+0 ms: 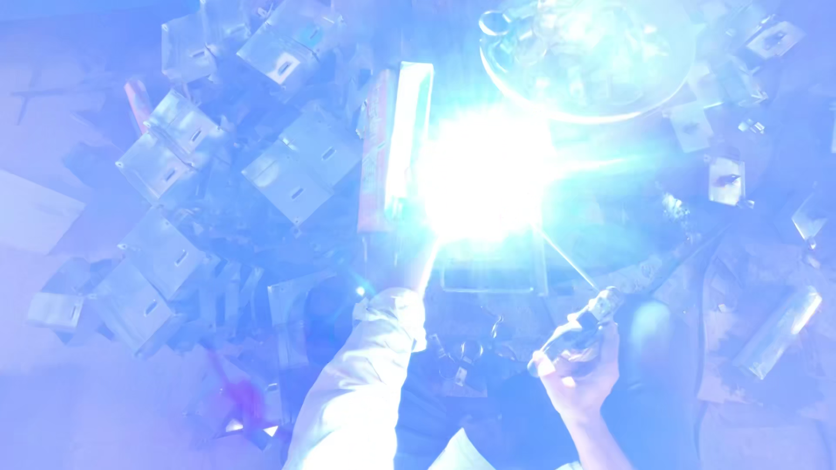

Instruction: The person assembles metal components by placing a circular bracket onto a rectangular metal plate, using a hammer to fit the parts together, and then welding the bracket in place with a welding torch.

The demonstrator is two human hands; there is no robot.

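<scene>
A blinding white-blue welding flash (483, 174) fills the middle of the view and hides the piece under it. My right hand (579, 374) at the lower right is closed around a welding electrode holder (585, 326), and its thin rod (566, 257) slants up-left into the glare. My left arm in a white sleeve (366, 374) reaches up from the bottom. My left hand (418, 270) sits at the lower edge of the flash, washed out, so its fingers and whatever it touches cannot be made out. A dark rectangular metal frame (492, 270) lies just below the flash.
Several folded sheet-metal box parts (300, 170) with slots are heaped across the left half. A long narrow carton (396, 144) lies left of the flash. A round metal basin (592, 52) holding small parts stands at the top right. More brackets (779, 331) are scattered on the right.
</scene>
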